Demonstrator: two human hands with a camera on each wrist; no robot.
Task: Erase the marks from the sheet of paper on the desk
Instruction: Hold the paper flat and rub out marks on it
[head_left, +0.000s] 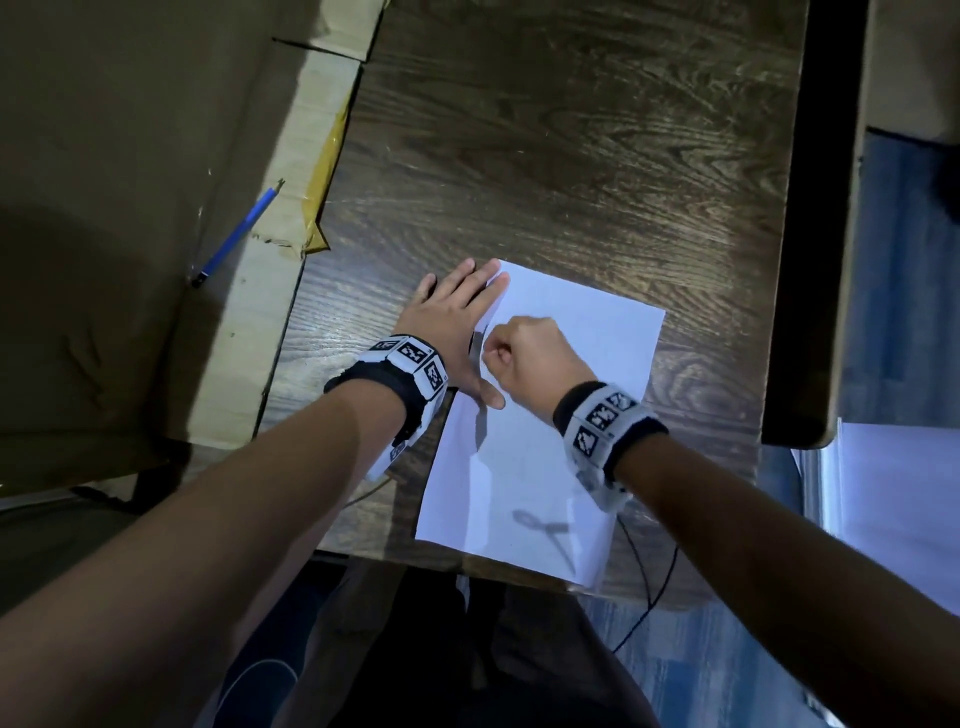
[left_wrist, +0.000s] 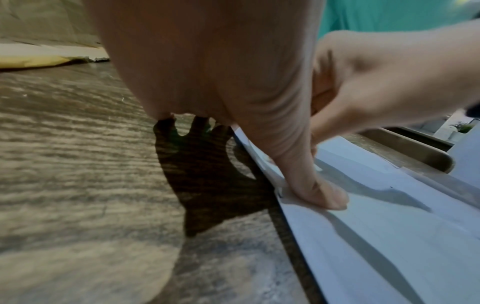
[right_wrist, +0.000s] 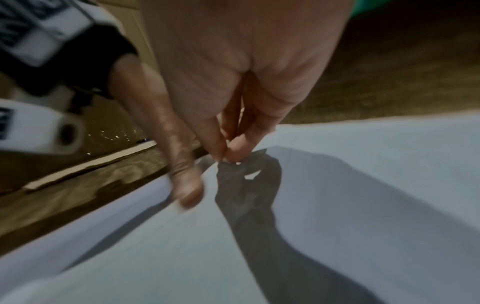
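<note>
white sheet of paper (head_left: 545, 415) on dark wood-grain tabletop (head_left: 571, 156); left hand (head_left: 452, 322) flat, pinning its edge steady; right hand (head_left: 530, 358) grip pinched, contents unclear, likely rubbing marks

wristbands: both wrists wear a black fabric band, left wrist band (head_left: 395, 376), right wrist band (head_left: 608, 423)
markers: white blocks with black-and-white square codes sit on top of each band
arms: bare forearms, no sleeves showing
cable: thin dark cable (head_left: 652, 597) hangs below the right band
</note>
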